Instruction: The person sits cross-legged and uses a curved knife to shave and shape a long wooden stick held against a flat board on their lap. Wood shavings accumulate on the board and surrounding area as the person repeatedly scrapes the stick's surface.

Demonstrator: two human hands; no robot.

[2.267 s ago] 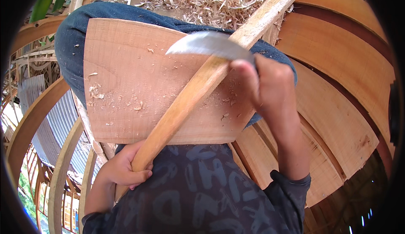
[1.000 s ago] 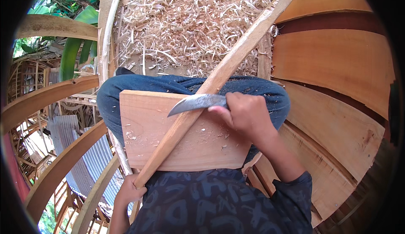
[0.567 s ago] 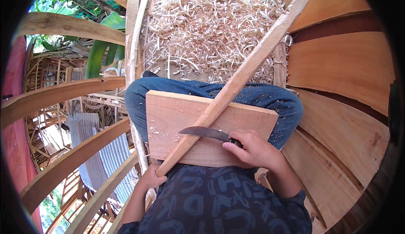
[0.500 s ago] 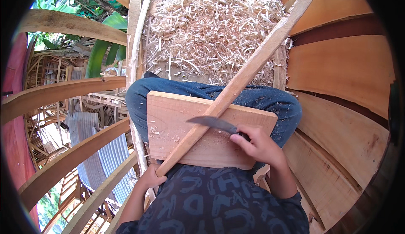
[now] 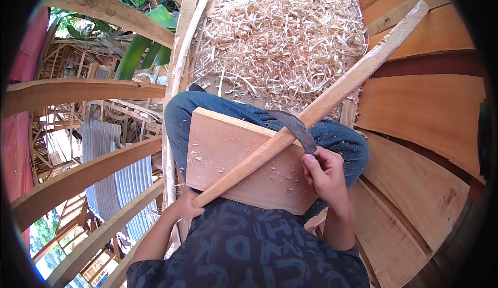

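Note:
A long wooden stick (image 5: pixel 270 147) slants from my waist up to the far right, over a flat wooden board (image 5: pixel 244 168) on my lap. Its near end is gripped by my left hand (image 5: pixel 190 205), whose fingers are partly hidden. My right hand (image 5: pixel 327 174) is closed on the handle of a curved dark-bladed knife (image 5: pixel 298 128). The blade crosses the stick just beyond the board's far edge, its tip pointing left. Whether its edge touches the wood I cannot tell. Small chips lie on the board.
Curly wood shavings (image 5: pixel 280 39) cover the floor ahead of my crossed legs (image 5: pixel 181 114). Wide wooden planks (image 5: pixel 420 104) form a wall close on the right. On the left are curved wooden rails (image 5: pixel 88 174), with corrugated metal sheets (image 5: pixel 129 194) and green leaves beyond them.
My right hand has moved the knife farther out along the stick and turned its blade. The stick's far end has swung right and lower in view. My left hand keeps its hold.

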